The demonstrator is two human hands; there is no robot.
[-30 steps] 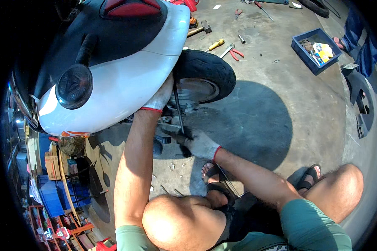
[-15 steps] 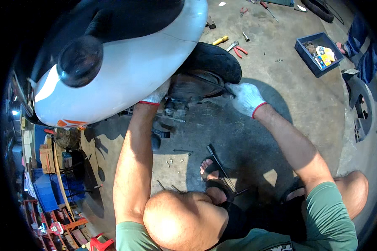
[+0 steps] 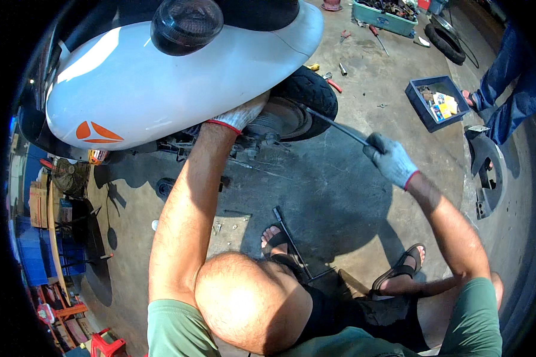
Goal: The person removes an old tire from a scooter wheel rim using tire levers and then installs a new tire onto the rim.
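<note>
A white scooter body (image 3: 178, 83) fills the upper left, with its black tyre (image 3: 312, 92) and wheel rim (image 3: 278, 119) showing below the rear end. My right hand (image 3: 392, 159), in a white knit glove with a grey palm, is closed around one end of a long metal pry bar (image 3: 338, 127). The bar's far tip meets the wheel where rim and tyre join. My left hand (image 3: 244, 114), gloved too, reaches in under the scooter body beside the rim. Its fingers are hidden behind the panel and wheel.
On the floor by my foot lies an L-shaped wrench (image 3: 293, 244). Pliers (image 3: 333, 83), a socket (image 3: 343, 69) and a screwdriver (image 3: 378, 38) are beyond the tyre. A blue crate (image 3: 420, 107) holds small packages. A person in blue trousers (image 3: 509, 89) stands at the right.
My right hand has drawn back right and down from the wheel, and more of the bar now shows. My left hand stays by the rim. The view has shifted.
</note>
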